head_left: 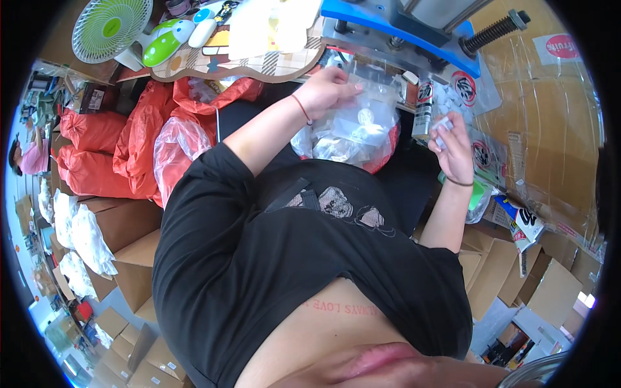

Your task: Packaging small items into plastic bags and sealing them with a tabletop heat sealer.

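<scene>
My left hand (325, 92) is closed, its fingertips pinching the edge of a clear plastic bag (376, 90). Under that bag sits a red-edged bag (389, 147) filled with clear packets, in front of my lap. Off to the right, my right hand (455, 150) is raised with curled fingers around a small whitish translucent piece (442, 128); its exact kind is too small to make out. Close to the right fingers stand a silver spray can (422, 111) and a heap of small white pieces (447, 98).
A blue-framed metal press (414, 40) rises at the far edge. A white-and-green fan (111, 27) and a white computer mouse (202, 33) lie on a checked mat (249, 61). Red sacks (132, 145) are piled at left; open cartons (132, 258) lie below. A cardboard panel (543, 116) covers the right.
</scene>
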Motion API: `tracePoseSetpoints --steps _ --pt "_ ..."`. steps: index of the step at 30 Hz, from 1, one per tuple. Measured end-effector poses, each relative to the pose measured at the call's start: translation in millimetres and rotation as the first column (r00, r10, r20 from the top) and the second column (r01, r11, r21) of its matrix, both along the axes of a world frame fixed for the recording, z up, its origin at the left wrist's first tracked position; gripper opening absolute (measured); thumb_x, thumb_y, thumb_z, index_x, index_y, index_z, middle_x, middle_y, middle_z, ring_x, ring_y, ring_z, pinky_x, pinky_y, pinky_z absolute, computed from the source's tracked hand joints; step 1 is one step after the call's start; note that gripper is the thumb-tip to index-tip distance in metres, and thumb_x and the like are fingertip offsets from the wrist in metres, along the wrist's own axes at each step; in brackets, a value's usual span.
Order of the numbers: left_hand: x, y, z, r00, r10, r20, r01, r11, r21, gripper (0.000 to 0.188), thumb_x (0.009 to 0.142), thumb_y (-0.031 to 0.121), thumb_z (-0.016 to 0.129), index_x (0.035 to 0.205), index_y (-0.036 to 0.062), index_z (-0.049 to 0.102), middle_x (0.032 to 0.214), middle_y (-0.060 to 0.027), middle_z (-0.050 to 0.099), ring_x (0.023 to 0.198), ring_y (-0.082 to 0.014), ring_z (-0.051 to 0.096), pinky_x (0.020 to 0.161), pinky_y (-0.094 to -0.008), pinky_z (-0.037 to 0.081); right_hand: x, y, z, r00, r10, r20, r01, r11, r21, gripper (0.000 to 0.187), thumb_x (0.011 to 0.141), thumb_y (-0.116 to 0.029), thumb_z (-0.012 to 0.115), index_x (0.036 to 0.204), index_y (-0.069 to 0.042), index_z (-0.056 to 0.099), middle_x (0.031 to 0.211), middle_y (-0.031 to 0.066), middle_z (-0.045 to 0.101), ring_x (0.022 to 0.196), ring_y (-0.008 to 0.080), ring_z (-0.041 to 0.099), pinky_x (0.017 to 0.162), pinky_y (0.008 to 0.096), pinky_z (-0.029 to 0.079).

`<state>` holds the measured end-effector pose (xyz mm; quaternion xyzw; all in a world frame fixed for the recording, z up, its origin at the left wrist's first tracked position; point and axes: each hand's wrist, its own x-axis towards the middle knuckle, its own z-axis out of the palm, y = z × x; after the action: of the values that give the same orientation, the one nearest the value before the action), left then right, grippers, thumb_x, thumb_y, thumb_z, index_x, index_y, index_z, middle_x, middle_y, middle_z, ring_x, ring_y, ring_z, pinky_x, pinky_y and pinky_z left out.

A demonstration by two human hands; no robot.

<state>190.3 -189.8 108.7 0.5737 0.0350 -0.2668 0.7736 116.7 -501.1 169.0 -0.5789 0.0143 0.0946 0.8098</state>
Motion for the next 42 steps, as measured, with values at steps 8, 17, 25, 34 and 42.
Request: tracePoseSetpoints --steps 8,17,25,34,42 --pt "3 97 -9 0.327 -0.591 0.738 -0.879 0.097 0.468 0.057 0.087 0.034 0.069 0.133 0.0068 0.05 0.111 -0.0197 0.065 0.112 -0.0348 0.061 0.094 -0.0385 0.05 4 -24 -12 0.992 -0.087 0.097 0.124 0.855 -0.504 0.018 0.101 -0.019 0.055 0.111 -0.004 0.056 0.086 0.0001 0.054 0.073 0.005 0.048 0.058 0.0213 0.037" --pt "-31 82 -6 0.824 -0.065 0.564 -0.241 0.859 0.451 0.022 0.092 0.025 0.066 0.102 0.0059 0.072 0.087 -0.0067 0.07 0.078 -0.0137 0.066 0.073 -0.0294 0.052 20 50 -1 0.827 0.346 0.444 0.07 0.72 -0.691 0.021 0.099 -0.02 0.057 0.11 -0.002 0.062 0.085 -0.0013 0.059 0.077 0.0069 0.052 0.07 0.0226 0.042" --pt "-61 7 32 0.911 -0.265 0.316 0.161 0.934 0.317 0.024 0.093 0.024 0.068 0.09 0.0011 0.073 0.076 0.0012 0.066 0.067 -0.0066 0.056 0.062 -0.0245 0.047 38 93 27 0.786 0.346 0.511 0.113 0.733 -0.67 0.019 0.098 -0.016 0.058 0.104 0.0 0.066 0.095 0.0039 0.067 0.088 0.0115 0.06 0.079 0.0279 0.047" --pt "-76 -32 12 0.902 -0.428 -0.053 0.411 0.89 -0.197 0.02 0.091 0.018 0.069 0.105 0.003 0.069 0.092 -0.0015 0.071 0.082 -0.0078 0.065 0.076 -0.0242 0.053 33 26 24 0.809 0.45 0.377 0.002 0.64 -0.768 0.028 0.102 -0.024 0.054 0.11 0.0 0.065 0.096 0.0039 0.067 0.08 0.0098 0.058 0.073 0.0247 0.046" --pt "-16 -20 5 0.976 -0.198 -0.093 0.181 0.97 -0.162 0.028 0.09 0.011 0.068 0.115 0.0017 0.062 0.099 -0.0048 0.07 0.087 -0.0118 0.067 0.079 -0.0277 0.055 26 -23 -14 0.874 0.017 0.486 0.422 0.467 -0.777 0.035 0.104 -0.035 0.047 0.101 -0.001 0.057 0.083 0.0056 0.059 0.07 0.0124 0.053 0.063 0.028 0.043"
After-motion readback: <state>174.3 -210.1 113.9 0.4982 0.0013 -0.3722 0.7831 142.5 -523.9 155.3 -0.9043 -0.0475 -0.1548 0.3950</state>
